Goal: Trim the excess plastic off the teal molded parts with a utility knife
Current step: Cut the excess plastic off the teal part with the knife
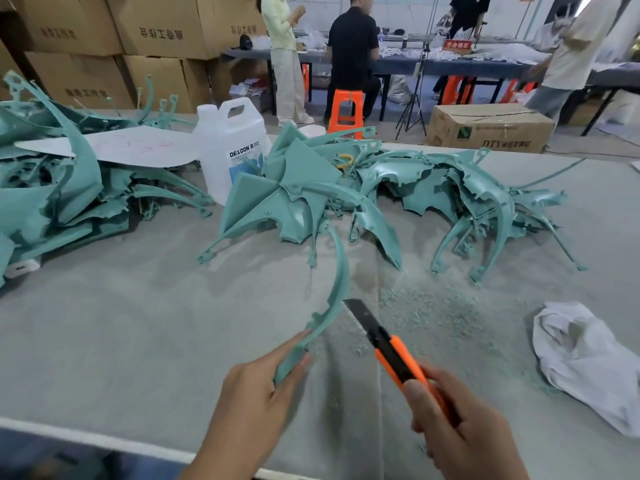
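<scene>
Teal strip (341, 282): long, thin, curved. Its near end is pinched in the left hand (256, 403), thumb on top and fingers beneath. From there it arcs up and away over the bench (138, 323) toward the middle pile (304, 202). Cannot tell whether its far end touches that pile.

Knife (388, 344): orange body, dark blade pushed out. The right hand (460, 434) is wrapped round the handle, thumb along the top. The blade tip sits at the strip's right edge, about halfway along the arc; contact unclear.

Shavings (433, 306): teal crumbs scattered on the bench right of the blade, thickest before the right pile (467, 195).

Cloth (585, 362): white, crumpled, near the right edge and well apart from the hands.

The middle and right piles are tangled fender-like shells and ribs, crowding the bench just behind the strip. The left pile (52, 188) lies well apart, with a white sheet (138, 147) on top.

Jug (232, 147): white, upright, between the left and middle piles.

Beyond the bench:
- stacked cartons (162, 26)
- a box on the floor (488, 128)
- an orange stool (346, 112)
- several people at a far table
</scene>
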Available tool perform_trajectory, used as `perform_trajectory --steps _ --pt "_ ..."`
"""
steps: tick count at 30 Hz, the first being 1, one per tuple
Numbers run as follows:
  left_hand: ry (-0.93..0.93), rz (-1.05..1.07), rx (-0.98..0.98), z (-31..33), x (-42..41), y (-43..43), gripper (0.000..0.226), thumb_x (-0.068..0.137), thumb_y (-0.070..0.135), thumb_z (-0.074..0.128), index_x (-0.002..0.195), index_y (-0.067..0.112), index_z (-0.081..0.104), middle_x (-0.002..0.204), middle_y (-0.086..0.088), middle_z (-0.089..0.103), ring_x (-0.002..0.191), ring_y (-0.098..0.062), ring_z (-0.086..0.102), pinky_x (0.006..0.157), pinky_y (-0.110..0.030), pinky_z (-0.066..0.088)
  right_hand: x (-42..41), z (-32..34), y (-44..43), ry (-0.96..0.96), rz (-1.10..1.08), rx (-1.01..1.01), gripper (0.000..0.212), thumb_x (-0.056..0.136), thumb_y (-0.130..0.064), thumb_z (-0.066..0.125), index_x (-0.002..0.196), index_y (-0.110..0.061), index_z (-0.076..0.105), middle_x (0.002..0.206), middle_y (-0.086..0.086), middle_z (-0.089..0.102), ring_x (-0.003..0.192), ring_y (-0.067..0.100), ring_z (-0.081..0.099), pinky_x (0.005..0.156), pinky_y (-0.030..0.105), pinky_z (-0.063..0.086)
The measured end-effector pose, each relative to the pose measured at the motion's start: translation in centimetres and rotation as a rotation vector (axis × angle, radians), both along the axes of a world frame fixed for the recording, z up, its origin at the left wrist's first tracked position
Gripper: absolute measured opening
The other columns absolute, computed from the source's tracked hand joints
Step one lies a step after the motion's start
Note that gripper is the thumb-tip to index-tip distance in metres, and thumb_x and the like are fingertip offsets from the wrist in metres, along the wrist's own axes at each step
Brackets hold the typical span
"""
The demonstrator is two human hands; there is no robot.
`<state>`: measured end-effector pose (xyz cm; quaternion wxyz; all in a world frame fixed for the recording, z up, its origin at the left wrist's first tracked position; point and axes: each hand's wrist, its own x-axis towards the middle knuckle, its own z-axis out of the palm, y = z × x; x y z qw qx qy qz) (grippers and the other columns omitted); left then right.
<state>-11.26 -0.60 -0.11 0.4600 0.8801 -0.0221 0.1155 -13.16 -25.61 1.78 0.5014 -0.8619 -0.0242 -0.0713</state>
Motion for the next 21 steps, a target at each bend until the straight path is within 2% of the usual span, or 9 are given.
perform_trajectory --steps 2,4,7,10,12,15,17,19,21 --pt "-0.023 -0.029 0.054 -0.1 0.2 -0.2 0.033 0.089 0.07 0.041 0.121 0.074 0.048 0.061 0.002 0.056 0.051 -0.005 0.041 0.057 -0.016 0.043 -0.5 0.9 0.9 0.009 0.066 -0.025 0.063 0.071 -0.095 0.037 0.118 -0.059 0.059 0.068 -0.012 0.069 0.051 0.006 0.065 0.051 0.02 0.053" --pt "-0.043 -0.032 0.102 -0.1 0.2 -0.3 0.033 0.088 0.067 0.041 0.119 0.071 0.052 0.061 0.001 0.051 0.053 -0.01 0.038 0.056 -0.014 0.041 -0.9 1.5 1.5 -0.026 0.118 -0.052 0.06 0.074 -0.093 0.037 0.119 -0.06 0.058 0.068 -0.016 0.068 0.054 0.003 0.065 0.053 0.013 0.051" --pt "-0.052 -0.019 0.128 0.3 0.1 -0.4 0.025 0.091 0.059 0.046 0.114 0.059 0.057 0.057 0.009 0.046 0.054 -0.009 0.036 0.055 -0.012 0.038 -1.1 2.2 1.9 -0.098 0.143 -0.131 0.044 0.084 -0.081 0.043 0.116 -0.057 0.062 0.068 -0.022 0.066 0.056 -0.004 0.062 0.053 0.005 0.044" --pt "-0.049 -0.02 0.123 1.0 -0.3 -0.5 0.018 0.097 0.058 0.047 0.111 0.064 0.056 0.055 0.01 0.046 0.052 -0.008 0.039 0.054 -0.012 0.037 -0.9 2.1 1.9 -0.165 0.135 -0.204 0.025 0.087 -0.065 0.053 0.11 -0.06 0.061 0.064 -0.027 0.06 0.053 -0.008 0.058 0.05 0.002 0.04" --pt "-0.065 -0.034 0.09 2.1 -0.8 -0.3 0.017 0.093 0.058 0.05 0.102 0.071 0.057 0.051 0.012 0.045 0.047 -0.005 0.04 0.049 -0.011 0.035 -0.4 2.0 1.6 -0.178 0.112 -0.221 0.02 0.09 -0.063 0.054 0.109 -0.061 0.061 0.062 -0.023 0.059 0.051 -0.007 0.057 0.05 0.007 0.043" --pt "-0.031 -0.125 0.084 3.9 -1.7 0.5 0.015 0.089 0.057 0.054 0.092 0.071 0.058 0.053 0.012 0.048 0.048 0.0 0.04 0.048 -0.016 0.037 0.9 2.1 0.4 -0.167 0.07 -0.188 0.028 0.083 -0.063 0.053 0.107 -0.054 0.064 0.057 -0.011 0.058 0.045 0.001 0.05 0.048 0.017 0.042" --pt "0.015 -0.187 0.067 5.0 -2.1 1.1 0.006 0.089 0.063 0.058 0.09 0.066 0.063 0.059 0.002 0.056 0.052 0.001 0.041 0.05 -0.023 0.04 1.8 2.4 -0.4 -0.185 0.063 -0.211 0.026 0.084 -0.059 0.055 0.105 -0.048 0.065 0.056 -0.005 0.056 0.042 0.005 0.047 0.046 0.022 0.04" --pt "0.04 -0.208 0.041 6.1 -2.5 1.8 0.014 0.082 0.07 0.055 0.092 0.066 0.065 0.067 -0.003 0.064 0.054 0.002 0.044 0.051 -0.022 0.041 2.6 2.7 -1.0 -0.204 0.056 -0.22 0.021 0.087 -0.056 0.056 0.104 -0.047 0.066 0.056 -0.004 0.056 0.042 0.006 0.047 0.045 0.025 0.04" --pt "0.035 -0.222 0.027 7.3 -2.9 2.3 0.017 0.078 0.072 0.056 0.088 0.064 0.067 0.062 0.002 0.064 0.053 0.003 0.045 0.05 -0.019 0.04 3.4 2.8 -1.6 -0.202 0.049 -0.189 0.017 0.092 -0.059 0.057 0.105 -0.051 0.066 0.059 -0.004 0.059 0.044 0.007 0.05 0.045 0.024 0.041"
